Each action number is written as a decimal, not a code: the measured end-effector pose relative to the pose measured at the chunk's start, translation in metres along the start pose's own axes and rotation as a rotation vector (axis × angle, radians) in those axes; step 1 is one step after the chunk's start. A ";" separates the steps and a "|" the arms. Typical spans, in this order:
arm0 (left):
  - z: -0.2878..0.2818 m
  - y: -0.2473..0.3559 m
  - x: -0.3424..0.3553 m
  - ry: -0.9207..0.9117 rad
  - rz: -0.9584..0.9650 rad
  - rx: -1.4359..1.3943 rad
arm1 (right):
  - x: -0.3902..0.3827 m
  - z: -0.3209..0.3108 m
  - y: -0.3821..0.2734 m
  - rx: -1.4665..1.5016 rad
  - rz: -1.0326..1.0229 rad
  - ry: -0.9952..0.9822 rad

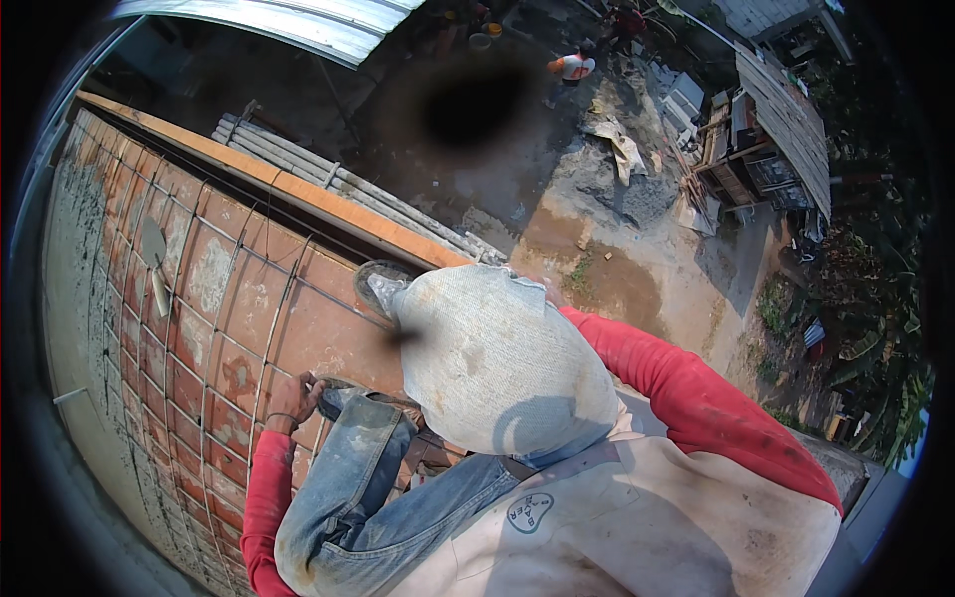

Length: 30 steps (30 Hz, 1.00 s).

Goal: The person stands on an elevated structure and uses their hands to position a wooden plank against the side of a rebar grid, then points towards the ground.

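Observation:
My left hand [291, 400] is low over the steel rebar grid [204, 343], beside my shoe [340, 398]. Its fingers are curled closed around something I cannot make out, close to a bar. My right arm, in a red sleeve [686, 388], reaches forward and passes behind my bent knee [497, 358], which hides the right hand. A trowel with a grey oval blade [152, 244] and a pale handle [160, 295] lies on the grid, away from the left hand.
Reddish panels [239, 298] lie beneath the bars. An orange-brown board [288, 184] edges the raised deck, with grey poles [298, 164] beyond it. Far below are dirt ground, a person in an orange-and-white top [574, 67] and a shed roof [786, 119].

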State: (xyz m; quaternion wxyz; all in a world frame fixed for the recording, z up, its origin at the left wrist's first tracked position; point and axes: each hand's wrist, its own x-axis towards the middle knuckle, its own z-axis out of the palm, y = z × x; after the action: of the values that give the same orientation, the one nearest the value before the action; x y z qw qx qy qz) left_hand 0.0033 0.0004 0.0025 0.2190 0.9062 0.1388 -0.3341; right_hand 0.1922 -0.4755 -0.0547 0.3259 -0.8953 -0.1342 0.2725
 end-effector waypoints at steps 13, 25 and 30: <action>0.002 -0.004 -0.001 0.002 -0.004 -0.003 | -0.005 -0.023 -0.031 -0.141 -0.022 -0.054; 0.001 -0.004 -0.001 -0.014 -0.025 -0.006 | -0.007 -0.023 -0.039 -0.210 -0.029 -0.064; 0.003 -0.006 0.000 -0.004 -0.005 -0.016 | -0.005 -0.024 -0.041 -0.250 -0.007 -0.071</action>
State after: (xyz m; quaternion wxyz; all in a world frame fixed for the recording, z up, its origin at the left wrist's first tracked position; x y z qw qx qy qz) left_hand -0.0011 0.0042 -0.0015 0.2256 0.9034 0.1431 -0.3355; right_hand 0.1995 -0.4591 -0.0106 0.2077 -0.9183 -0.1818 0.2839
